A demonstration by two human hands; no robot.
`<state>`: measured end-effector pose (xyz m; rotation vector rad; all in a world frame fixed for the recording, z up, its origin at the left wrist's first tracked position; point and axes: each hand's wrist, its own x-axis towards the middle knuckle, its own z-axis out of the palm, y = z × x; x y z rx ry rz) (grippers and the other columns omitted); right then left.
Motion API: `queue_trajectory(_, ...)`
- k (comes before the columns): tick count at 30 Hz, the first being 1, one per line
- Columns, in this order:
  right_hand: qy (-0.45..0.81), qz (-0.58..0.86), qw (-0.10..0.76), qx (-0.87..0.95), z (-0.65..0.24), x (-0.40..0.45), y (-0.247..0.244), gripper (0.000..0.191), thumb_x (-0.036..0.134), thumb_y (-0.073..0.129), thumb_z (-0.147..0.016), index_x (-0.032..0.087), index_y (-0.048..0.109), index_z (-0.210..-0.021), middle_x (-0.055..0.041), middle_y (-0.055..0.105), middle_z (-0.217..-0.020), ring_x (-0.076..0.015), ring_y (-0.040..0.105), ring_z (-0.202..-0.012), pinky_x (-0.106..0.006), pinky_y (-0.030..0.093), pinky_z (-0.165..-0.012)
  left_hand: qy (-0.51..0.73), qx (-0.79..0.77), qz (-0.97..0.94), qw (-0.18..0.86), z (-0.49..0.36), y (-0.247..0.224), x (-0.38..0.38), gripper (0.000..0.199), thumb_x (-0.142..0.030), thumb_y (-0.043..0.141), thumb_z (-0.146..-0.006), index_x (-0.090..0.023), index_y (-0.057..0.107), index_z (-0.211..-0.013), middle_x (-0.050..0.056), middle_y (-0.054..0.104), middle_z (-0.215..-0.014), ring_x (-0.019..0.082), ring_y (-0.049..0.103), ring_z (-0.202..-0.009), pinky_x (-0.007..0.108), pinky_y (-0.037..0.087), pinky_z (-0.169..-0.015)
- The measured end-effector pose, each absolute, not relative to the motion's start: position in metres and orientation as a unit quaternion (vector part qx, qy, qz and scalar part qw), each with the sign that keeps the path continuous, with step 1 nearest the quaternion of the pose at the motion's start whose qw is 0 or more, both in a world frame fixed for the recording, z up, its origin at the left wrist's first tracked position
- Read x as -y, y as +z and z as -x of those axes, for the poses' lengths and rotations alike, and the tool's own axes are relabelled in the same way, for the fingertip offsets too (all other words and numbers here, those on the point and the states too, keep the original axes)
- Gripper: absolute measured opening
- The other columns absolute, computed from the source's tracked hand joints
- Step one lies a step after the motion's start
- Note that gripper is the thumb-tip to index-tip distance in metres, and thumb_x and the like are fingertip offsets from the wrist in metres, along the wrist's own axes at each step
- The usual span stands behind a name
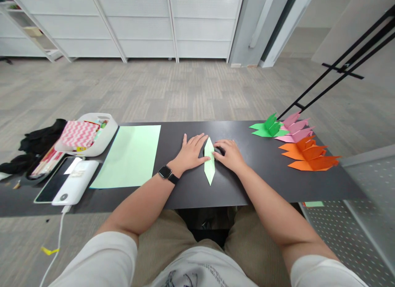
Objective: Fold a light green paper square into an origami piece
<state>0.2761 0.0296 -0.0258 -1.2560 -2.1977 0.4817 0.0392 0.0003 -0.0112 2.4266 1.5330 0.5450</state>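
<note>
A narrow folded light green paper (210, 167), pointed at both ends, lies upright in my view on the dark table, between my hands. My left hand (193, 152), with a black watch on its wrist, rests flat left of it. Its fingers are stretched out and its thumb lies on the paper's left side. On the other side, my right hand (231, 155) has curled fingers, with thumb and forefinger at the paper's right edge. Whether they pinch a layer of it is hard to see.
A light green sheet (129, 155) lies to the left, beside a white basket (106, 134), a white power bank (75, 184) with a cable and a tablet (52, 186). At right stand green (269, 127), pink (298, 128) and orange (310, 155) folded paper shapes.
</note>
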Motion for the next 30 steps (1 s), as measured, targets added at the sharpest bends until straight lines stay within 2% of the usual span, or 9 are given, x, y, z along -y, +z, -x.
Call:
queue_trajectory(3,0.244,0.464,0.317,0.790,-0.274,-0.029,-0.021,0.018,0.034,0.070,-0.090,0.029,0.071,-0.107,-0.0032,0.079,-0.113,-0.0283,0.072,-0.111,-0.073,0.028,-0.125,0.216,-0.538,-0.803,0.138,-0.038,-0.013,-0.001,0.101,-0.058,0.072,-0.096,-0.021,0.019,-0.173,0.020,0.046,-0.170,0.036,0.041,-0.159,0.075,0.001,-0.133)
queue_trajectory(7,0.291,0.431,0.383,0.764,-0.273,-0.023,-0.012,0.017,0.037,0.068,-0.090,0.028,0.068,-0.104,-0.0046,0.077,-0.107,-0.0264,0.073,-0.104,-0.052,0.052,-0.109,0.284,-0.526,-0.773,0.213,-0.036,-0.011,-0.002,0.104,-0.055,0.079,-0.092,-0.025,0.020,-0.172,0.014,0.068,-0.148,0.032,0.056,-0.147,0.072,0.006,-0.134)
queue_trajectory(10,0.294,0.392,0.432,0.757,-0.274,-0.017,-0.008,0.020,0.040,0.069,-0.093,0.028,0.066,-0.108,-0.0061,0.076,-0.107,-0.0266,0.072,-0.106,-0.046,0.056,-0.103,0.345,-0.485,-0.760,0.261,-0.036,-0.005,-0.001,0.078,-0.050,0.080,-0.092,-0.026,0.046,-0.159,0.007,0.077,-0.131,0.026,0.070,-0.128,0.064,0.016,-0.136)
queue_trajectory(13,0.314,0.357,0.462,0.748,-0.275,-0.013,-0.005,0.038,0.044,0.073,-0.094,0.029,0.061,-0.127,-0.0074,0.075,-0.115,-0.0266,0.072,-0.112,-0.047,0.054,-0.109,0.393,-0.448,-0.752,0.282,-0.039,-0.001,0.003,0.036,-0.049,0.077,-0.095,-0.024,0.071,-0.121,0.003,0.080,-0.115,0.021,0.076,-0.104,0.055,0.033,-0.132)
queue_trajectory(15,0.346,0.351,0.451,0.744,-0.275,-0.012,-0.005,0.049,0.048,0.076,-0.093,0.029,0.058,-0.133,-0.0076,0.074,-0.117,-0.0261,0.071,-0.114,-0.046,0.054,-0.109,0.427,-0.443,-0.728,0.301,-0.041,0.000,0.006,0.029,-0.050,0.077,-0.096,-0.023,0.071,-0.104,0.004,0.080,-0.108,0.022,0.075,-0.099,0.050,0.049,-0.120)
queue_trajectory(18,0.405,0.353,0.419,0.732,-0.272,-0.012,-0.006,0.039,0.055,0.076,-0.093,0.028,0.063,-0.118,-0.0045,0.074,-0.105,-0.0231,0.072,-0.100,-0.042,0.059,-0.098,0.459,-0.445,-0.693,0.333,-0.044,-0.004,0.009,0.034,-0.054,0.076,-0.096,-0.022,0.068,-0.101,0.006,0.078,-0.106,0.023,0.074,-0.100,0.042,0.061,-0.099)
queue_trajectory(22,0.442,0.359,0.427,0.702,-0.268,-0.012,-0.008,0.033,0.058,0.075,-0.093,0.026,0.065,-0.093,-0.0010,0.071,-0.087,-0.0193,0.069,-0.082,-0.036,0.060,-0.081,0.486,-0.433,-0.702,0.288,-0.045,-0.002,0.015,0.048,-0.061,0.066,-0.101,-0.023,0.059,-0.129,0.010,0.073,-0.123,0.024,0.072,-0.114,0.043,0.060,-0.105)
queue_trajectory(25,0.411,0.387,0.440,0.698,-0.267,-0.013,-0.007,0.029,0.054,0.074,-0.092,0.026,0.065,-0.090,0.0004,0.068,-0.080,-0.0180,0.066,-0.073,-0.034,0.058,-0.073,0.512,-0.464,-0.714,0.115,-0.043,0.009,0.024,0.068,-0.058,0.067,-0.100,-0.025,0.042,-0.154,0.016,0.061,-0.147,0.028,0.062,-0.137,0.052,0.051,-0.120)
queue_trajectory(30,0.279,0.419,0.414,0.758,-0.269,-0.013,-0.002,0.016,0.043,0.068,-0.096,0.027,0.068,-0.092,0.0000,0.070,-0.080,-0.0186,0.066,-0.074,-0.035,0.056,-0.077,0.392,-0.445,-0.801,-0.084,-0.042,0.028,0.040,0.047,-0.033,0.069,-0.101,-0.037,0.059,-0.147,0.005,0.067,-0.147,0.031,0.056,-0.146,0.069,0.020,-0.136)
